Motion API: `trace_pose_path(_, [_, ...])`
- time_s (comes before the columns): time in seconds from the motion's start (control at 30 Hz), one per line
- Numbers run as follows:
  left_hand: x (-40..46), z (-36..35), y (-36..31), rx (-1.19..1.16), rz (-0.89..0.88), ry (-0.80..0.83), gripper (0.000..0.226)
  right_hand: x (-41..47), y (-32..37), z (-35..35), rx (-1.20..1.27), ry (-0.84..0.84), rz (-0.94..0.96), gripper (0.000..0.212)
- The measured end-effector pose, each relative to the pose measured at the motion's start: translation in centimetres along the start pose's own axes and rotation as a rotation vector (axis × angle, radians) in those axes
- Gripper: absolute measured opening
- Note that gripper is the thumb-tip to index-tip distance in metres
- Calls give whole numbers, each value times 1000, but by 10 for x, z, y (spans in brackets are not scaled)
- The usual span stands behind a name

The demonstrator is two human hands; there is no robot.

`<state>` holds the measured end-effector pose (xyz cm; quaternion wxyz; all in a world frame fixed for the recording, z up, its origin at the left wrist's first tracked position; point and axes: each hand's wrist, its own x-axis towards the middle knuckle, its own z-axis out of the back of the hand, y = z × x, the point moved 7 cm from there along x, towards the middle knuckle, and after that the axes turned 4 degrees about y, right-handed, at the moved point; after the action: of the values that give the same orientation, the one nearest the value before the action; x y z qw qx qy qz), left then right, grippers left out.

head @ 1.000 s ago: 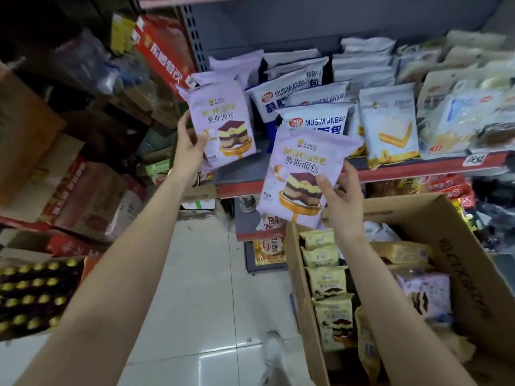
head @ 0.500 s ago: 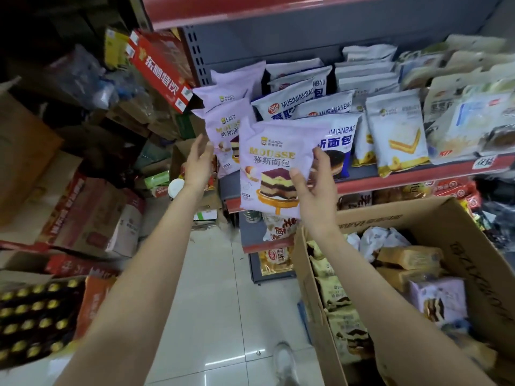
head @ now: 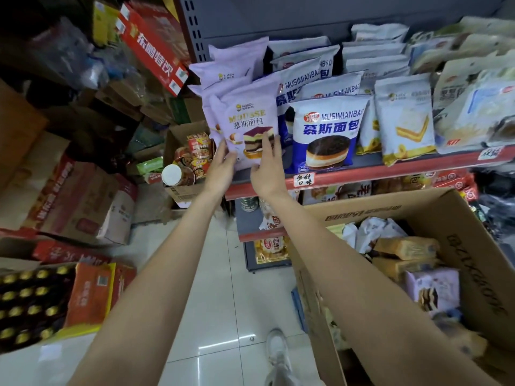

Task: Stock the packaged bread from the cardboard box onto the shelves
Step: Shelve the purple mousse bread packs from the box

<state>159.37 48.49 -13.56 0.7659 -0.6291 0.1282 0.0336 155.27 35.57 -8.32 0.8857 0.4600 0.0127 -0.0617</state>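
Head view: both hands are at the front purple bag (head: 246, 126), which stands at the left end of the shelf (head: 362, 174) ahead of a short row of the same purple bags (head: 237, 62). The left hand (head: 221, 165) touches its lower left edge with fingers nearly straight; the right hand (head: 266, 168) lies against its lower right part, fingers extended and only lightly bent. Neither hand seems to clasp the bag; they look to be pressing it into line, though whether its base rests fully on the shelf is hidden behind the hands.

To its right the shelf is well filled with blue-and-white bags (head: 326, 132) and yellow-trimmed bags (head: 404, 118).

The box (head: 459, 246) at lower right is far from empty: tan loaves (head: 404, 247), another purple pack (head: 432, 288) and white wrappers remain inside. By this showing, the purple row is partly stocked and a good share of the work is left.
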Motion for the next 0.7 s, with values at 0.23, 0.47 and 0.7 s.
trace_pose_path(0.23, [-76,-7,-41,215,-215,-238,40,-59,-15,53,76,-15,218,49])
trace_pose_path(0.47, [-172,-85,-55,411,-526,-202,20,-161,-112,136,-154,-198,201,23])
trace_pose_path(0.7, [-187,-243,-7,572,-449,259,21,-218,-300,199,-272,-91,-267,22])
